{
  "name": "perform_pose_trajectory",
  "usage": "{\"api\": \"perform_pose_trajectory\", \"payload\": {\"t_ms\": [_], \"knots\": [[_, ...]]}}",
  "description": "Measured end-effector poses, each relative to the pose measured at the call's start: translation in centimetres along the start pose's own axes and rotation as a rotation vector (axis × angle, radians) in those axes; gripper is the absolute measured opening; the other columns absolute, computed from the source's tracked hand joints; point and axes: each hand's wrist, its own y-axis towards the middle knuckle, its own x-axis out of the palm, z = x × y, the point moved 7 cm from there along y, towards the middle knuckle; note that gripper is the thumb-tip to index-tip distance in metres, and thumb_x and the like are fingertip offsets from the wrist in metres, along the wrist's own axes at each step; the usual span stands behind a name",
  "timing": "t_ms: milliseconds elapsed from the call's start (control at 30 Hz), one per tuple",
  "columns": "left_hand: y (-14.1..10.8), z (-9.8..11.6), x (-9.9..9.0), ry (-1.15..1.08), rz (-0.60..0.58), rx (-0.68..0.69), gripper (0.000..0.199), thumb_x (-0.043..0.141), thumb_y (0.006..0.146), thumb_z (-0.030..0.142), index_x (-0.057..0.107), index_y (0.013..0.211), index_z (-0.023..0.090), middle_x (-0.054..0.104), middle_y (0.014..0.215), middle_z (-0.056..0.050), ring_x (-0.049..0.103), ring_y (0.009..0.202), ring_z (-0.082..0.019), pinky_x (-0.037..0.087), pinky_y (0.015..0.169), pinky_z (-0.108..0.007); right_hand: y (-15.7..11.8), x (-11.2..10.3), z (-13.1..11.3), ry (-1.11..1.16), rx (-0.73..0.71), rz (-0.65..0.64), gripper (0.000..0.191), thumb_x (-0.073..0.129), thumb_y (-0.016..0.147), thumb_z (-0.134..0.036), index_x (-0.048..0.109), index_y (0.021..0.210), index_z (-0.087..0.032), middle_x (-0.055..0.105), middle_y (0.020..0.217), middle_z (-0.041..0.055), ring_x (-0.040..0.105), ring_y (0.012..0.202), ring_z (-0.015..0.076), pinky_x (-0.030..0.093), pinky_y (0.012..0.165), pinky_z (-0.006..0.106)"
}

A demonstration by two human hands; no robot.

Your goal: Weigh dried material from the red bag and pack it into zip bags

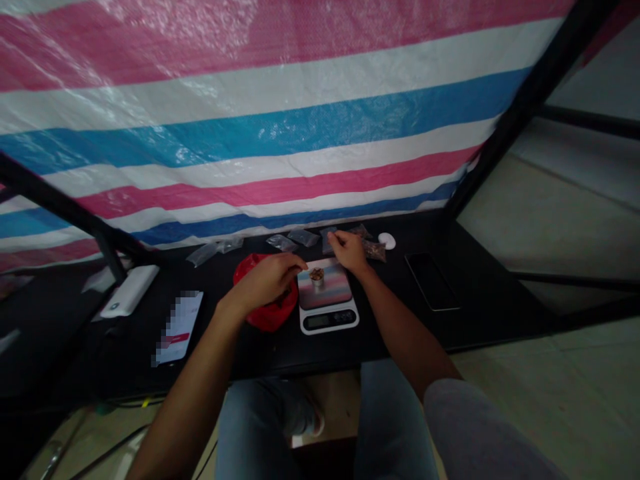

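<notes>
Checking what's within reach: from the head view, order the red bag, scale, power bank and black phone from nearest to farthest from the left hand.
1. Red bag, directly under the left hand.
2. Scale, just to its right.
3. Power bank, far left.
4. Black phone, far right.

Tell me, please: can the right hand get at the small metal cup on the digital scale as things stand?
Probably yes. The right hand is just past the far corner of the digital scale, close to the small metal cup. Nothing appears to stand between them; the left hand is on the cup's other side.
</notes>
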Motion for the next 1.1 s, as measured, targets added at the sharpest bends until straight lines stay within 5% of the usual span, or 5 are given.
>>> {"api": "perform_pose_trajectory", "payload": {"t_ms": [133,200,300,567,1100], "knots": [[-2.9,-4.5,2.2,0.058,-0.291,-0.297,0.027,0.060,0.087,0.011,0.078,0.106,0.018,0.081,0.106,-0.008,0.075,0.093,-0.022,0.055,0.081,-0.026,0.0,0.1,-0.1,0.005,0.009,-0.007,0.047,0.052,0.099,-0.050,0.056,0.062,-0.022,0.057,0.060,0.0011,0.051,0.061,0.0165,0.034,0.062,0.031],[-3.8,-6.0,3.0,0.072,-0.337,-0.386,0.036,0.065,0.079,0.008,0.077,0.112,0.018,0.081,0.110,-0.010,0.076,0.097,-0.023,0.055,0.082,-0.025,-0.1,0.2,-0.2,0.008,0.013,-0.013,0.047,0.053,0.099,-0.051,0.057,0.062,-0.021,0.058,0.060,0.0013,0.051,0.062,0.0167,0.034,0.062,0.030],[-4.1,-6.6,3.6,0.059,-0.316,-0.374,0.044,0.066,0.077,0.006,0.076,0.119,0.019,0.080,0.116,-0.011,0.076,0.102,-0.024,0.054,0.084,-0.026,-0.1,0.2,-0.3,0.009,0.014,-0.017,0.047,0.053,0.099,-0.050,0.057,0.062,-0.021,0.057,0.060,0.0010,0.052,0.062,0.0167,0.033,0.061,0.030],[-3.8,-6.9,3.3,0.047,-0.244,-0.278,0.021,0.064,0.086,0.013,0.081,0.096,0.020,0.082,0.101,-0.010,0.077,0.091,-0.023,0.053,0.079,-0.027,0.0,0.1,-0.2,-0.007,0.001,-0.021,0.046,0.051,0.100,-0.048,0.056,0.062,-0.022,0.057,0.060,0.0008,0.052,0.061,0.0169,0.034,0.062,0.031],[-3.6,-6.5,1.8,0.074,-0.199,-0.265,0.024,0.062,0.091,0.014,0.081,0.104,0.020,0.082,0.107,-0.010,0.077,0.096,-0.026,0.055,0.085,-0.030,0.0,0.2,-0.4,-0.017,-0.022,-0.023,0.046,0.049,0.099,-0.048,0.056,0.063,-0.022,0.055,0.059,0.0008,0.052,0.061,0.0169,0.032,0.061,0.031]]}}
